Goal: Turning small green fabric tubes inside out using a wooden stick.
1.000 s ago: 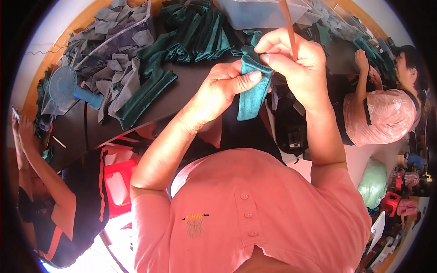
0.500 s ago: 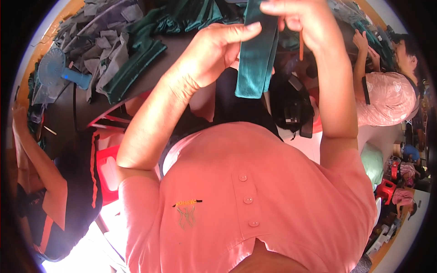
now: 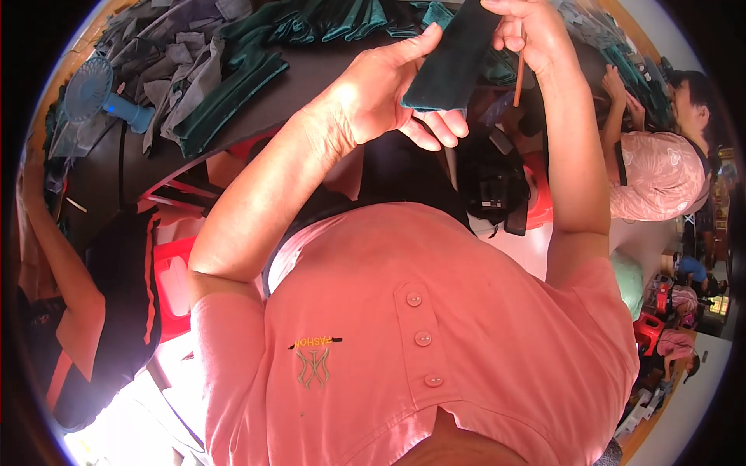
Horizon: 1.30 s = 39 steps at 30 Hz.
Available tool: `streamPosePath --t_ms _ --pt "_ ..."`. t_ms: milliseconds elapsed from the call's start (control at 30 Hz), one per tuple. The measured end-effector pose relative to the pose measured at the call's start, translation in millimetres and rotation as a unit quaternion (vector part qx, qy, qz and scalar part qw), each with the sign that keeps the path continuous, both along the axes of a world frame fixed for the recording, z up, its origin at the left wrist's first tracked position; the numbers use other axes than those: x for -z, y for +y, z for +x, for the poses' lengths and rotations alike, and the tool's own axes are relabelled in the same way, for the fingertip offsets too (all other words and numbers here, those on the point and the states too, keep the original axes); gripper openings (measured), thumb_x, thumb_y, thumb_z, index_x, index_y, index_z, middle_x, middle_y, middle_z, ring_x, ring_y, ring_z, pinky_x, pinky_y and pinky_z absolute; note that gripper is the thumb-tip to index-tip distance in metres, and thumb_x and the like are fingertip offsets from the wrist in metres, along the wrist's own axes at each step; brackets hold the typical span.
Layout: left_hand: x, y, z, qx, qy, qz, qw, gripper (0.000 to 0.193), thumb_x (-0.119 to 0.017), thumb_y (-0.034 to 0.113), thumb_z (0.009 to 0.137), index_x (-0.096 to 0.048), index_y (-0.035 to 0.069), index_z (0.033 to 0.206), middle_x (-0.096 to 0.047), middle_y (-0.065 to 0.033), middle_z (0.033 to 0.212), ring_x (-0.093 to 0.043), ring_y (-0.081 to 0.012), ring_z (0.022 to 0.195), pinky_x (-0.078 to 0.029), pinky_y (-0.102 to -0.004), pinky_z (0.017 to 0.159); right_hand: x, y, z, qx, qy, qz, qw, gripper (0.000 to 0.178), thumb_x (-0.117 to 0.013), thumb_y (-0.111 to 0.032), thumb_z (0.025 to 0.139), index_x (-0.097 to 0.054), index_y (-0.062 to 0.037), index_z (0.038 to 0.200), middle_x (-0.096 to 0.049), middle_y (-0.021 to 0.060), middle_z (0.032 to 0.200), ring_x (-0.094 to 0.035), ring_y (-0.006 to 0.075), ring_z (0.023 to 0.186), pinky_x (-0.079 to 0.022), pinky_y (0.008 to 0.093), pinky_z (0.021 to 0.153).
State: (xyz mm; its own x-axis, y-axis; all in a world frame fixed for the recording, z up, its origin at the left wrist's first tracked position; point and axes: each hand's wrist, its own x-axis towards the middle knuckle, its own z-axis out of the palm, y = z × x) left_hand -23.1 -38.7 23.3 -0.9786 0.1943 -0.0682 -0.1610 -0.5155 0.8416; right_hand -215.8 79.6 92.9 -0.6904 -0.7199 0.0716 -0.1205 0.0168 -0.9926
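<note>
A: Where's the dark-green velvet strip [image 3: 451,66] rn?
B: Up in the air btwn both hands, top-ctr of the head view. Upper end runs past the view's top edge, so can't see that bit.
A: L hand [image 3: 385,97]?
B: Half open. Strip lies across its fingers, which poke out under the lower end; thumb's up by the strip's L edge. Can't tell if it's pinching.
A: R hand [image 3: 532,39]?
B: Thumb + fingertip nip the strip's R edge, near the top of the view. Its curled fingers also hold a thin brown stick [image 3: 519,81], tip pointing down.
A: How's the strip sitting?
B: Tilted, dark face showing, brighter teal line along the lower edge.
A: And the worktop [image 3: 303,74]?
B: Grey fabric pcs [image 3: 171,58] heaped upper L. Long green velvet pcs [image 3: 225,109] right beside them, then a row of folded green velvet [image 3: 334,22] toward the back. Blue fan [image 3: 97,93] far L; thin pale stick [image 3: 76,204] nearer the L edge of the view.
A: Other ppl?
B: One co-worker on the R [image 3: 660,179], patterned pink top, hands near green fabric. Another on the L [image 3: 116,272], dark top w/ orange stripes, hands too dim to read. Red stool [image 3: 172,272] just beside that one.
</note>
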Motion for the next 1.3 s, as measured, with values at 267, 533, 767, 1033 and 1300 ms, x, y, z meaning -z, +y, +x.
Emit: streamPosePath --t_ms 267,533,767,1033,1300 --pt "14.2 10.4 0.9 -0.143 -0.032 -0.041 0.988 0.045 -0.056 0.042 0.097 -0.063 -0.002 0.093 -0.067 -0.0166 0.077 -0.068 -0.0297 0.068 -0.057 -0.0376 0.058 0.6 2.4 10.2 -0.031 -0.027 -0.034 0.999 0.010 -0.065 -0.002 0.081 -0.060 -0.0018 0.072 -0.058 0.0072 0.058 -0.051 0.0155 0.039 -0.037 0.0243 0.036" --pt "18.0 21.3 6.5 -0.242 0.109 -0.135 0.955 0.038 -0.077 0.030 0.084 -0.065 0.001 0.105 -0.069 -0.0055 0.092 -0.064 -0.0122 0.080 -0.051 -0.0267 0.078 -4.0 21.2 31.8 -0.169 0.145 -0.036 0.974 0.016 -0.075 -0.007 0.076 -0.065 -0.0013 0.089 -0.063 0.0001 0.075 -0.056 0.0054 0.063 -0.041 0.0172 0.056" --pt "-6.8 15.0 -1.1 -0.327 0.198 0.002 0.924 0.021 -0.069 0.021 0.091 -0.065 0.003 0.101 -0.068 -0.0043 0.093 -0.062 -0.0110 0.085 -0.049 -0.0271 0.082 -1.2 19.4 65.9 -0.175 0.200 -0.081 0.961 0.013 -0.076 -0.006 0.079 -0.064 -0.0034 0.083 -0.059 -0.0014 0.068 -0.053 0.0043 0.061 -0.039 0.0202 0.056" --pt "2.1 17.5 3.7 -0.360 0.244 -0.094 0.896 0.013 -0.067 0.011 0.092 -0.063 0.002 0.100 -0.067 -0.0017 0.091 -0.059 -0.0066 0.083 -0.049 -0.0228 0.080 5.5 17.5 63.2 -0.144 0.230 -0.107 0.957 0.015 -0.074 -0.005 0.081 -0.067 -0.0012 0.093 -0.061 -0.0018 0.079 -0.055 0.0047 0.075 -0.043 0.0213 0.069" --pt "-5.9 18.7 6.4 -0.322 0.225 -0.141 0.909 0.020 -0.067 0.011 0.092 -0.063 0.002 0.109 -0.067 -0.0018 0.093 -0.060 -0.0076 0.088 -0.049 -0.0248 0.083 -1.2 17.4 56.5 -0.187 0.363 -0.111 0.906 0.015 -0.070 0.003 0.080 -0.064 0.0037 0.094 -0.060 0.0044 0.094 -0.056 0.0099 0.084 -0.045 0.0227 0.071"
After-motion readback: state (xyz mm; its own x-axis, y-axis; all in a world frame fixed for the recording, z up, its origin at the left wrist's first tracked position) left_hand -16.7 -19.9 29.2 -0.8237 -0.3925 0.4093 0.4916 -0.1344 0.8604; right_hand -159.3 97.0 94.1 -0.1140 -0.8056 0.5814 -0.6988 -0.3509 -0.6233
